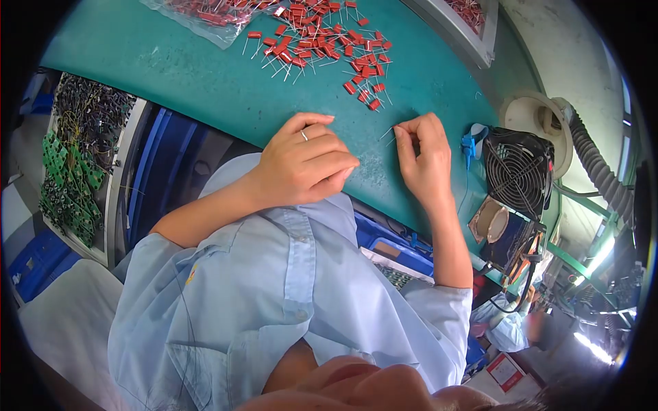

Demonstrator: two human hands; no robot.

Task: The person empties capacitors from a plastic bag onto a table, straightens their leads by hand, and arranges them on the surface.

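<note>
My right hand (425, 154) is over the green work surface, thumb and fingertips pinched together. Two thin wire leads (386, 134) stick out to the left from that pinch, like those of the loose red capacitors; the fingers hide the body. My left hand (305, 161), with a ring on one finger, hovers near the table's front edge. Its fingers are curled, with thumb and forefinger pressed together; whatever they hold, if anything, is hidden. Beyond both hands lies a scattered pile of red capacitors (312, 41) with straight leads.
A clear plastic bag (221, 31) of more capacitors lies at the far left. A metal-edged tray (488, 51) stands far right. On the right are a blue clip (470, 145), a black fan (515, 168) and a ribbed hose (600, 161). Green circuit boards (72, 178) fill a left-hand tray.
</note>
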